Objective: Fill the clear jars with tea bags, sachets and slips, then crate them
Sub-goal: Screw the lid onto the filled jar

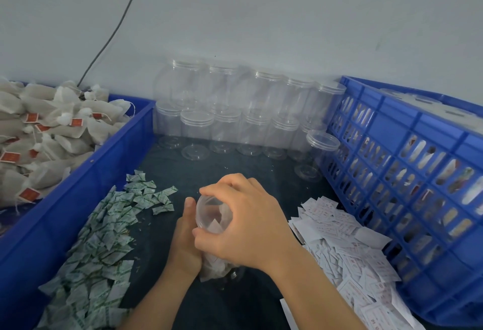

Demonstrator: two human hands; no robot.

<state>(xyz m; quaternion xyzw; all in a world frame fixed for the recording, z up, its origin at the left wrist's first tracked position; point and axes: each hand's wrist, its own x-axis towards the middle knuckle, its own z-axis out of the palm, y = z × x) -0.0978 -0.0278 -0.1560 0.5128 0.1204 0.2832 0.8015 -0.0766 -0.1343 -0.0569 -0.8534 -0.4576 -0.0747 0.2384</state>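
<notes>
My left hand (186, 240) grips the clear jar (209, 213), my right hand (251, 221) curls round its mouth; best held steady, tea bags (210, 268) pressed down evenly

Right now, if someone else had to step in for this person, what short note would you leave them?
Left hand: holds the side of a clear plastic jar.
Right hand: grips that jar over its mouth.
Things: paper tea bags heaped in the blue plastic bin, left; green-and-white sachets and white printed slips loose on the dark table; empty lidded clear jars against the wall; blue lattice crate, right.
Done: tea bags in the held jar; filled jars in the crate.
To do: sachet and slip for this jar if missing, crate it, fill the rest.
</notes>
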